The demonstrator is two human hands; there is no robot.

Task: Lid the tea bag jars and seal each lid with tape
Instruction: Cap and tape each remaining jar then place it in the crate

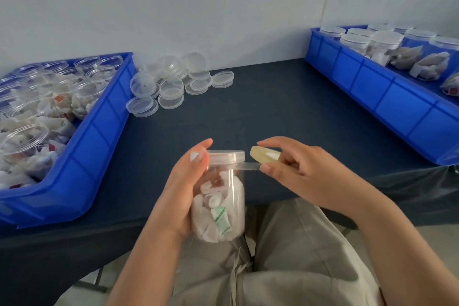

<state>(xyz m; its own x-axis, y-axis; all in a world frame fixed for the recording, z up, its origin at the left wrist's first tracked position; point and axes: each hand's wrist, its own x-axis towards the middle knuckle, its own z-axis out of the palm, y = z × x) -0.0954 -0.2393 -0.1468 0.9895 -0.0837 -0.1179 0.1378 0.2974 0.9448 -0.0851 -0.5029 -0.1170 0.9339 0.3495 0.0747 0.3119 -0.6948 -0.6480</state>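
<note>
Clear plastic tea-bag jar (223,201), lidded, gripped in left hand (183,189) above lap, just off dark counter (273,107) edge. Small yellowish tape roll (264,154) pinched in right hand (295,169), strip (248,166) stretched to lid (224,156) seam. Best: keep taut, rotate jar, press flat.

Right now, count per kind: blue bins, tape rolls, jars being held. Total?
blue bins: 2
tape roll: 1
held jar: 1
Total: 4
</note>
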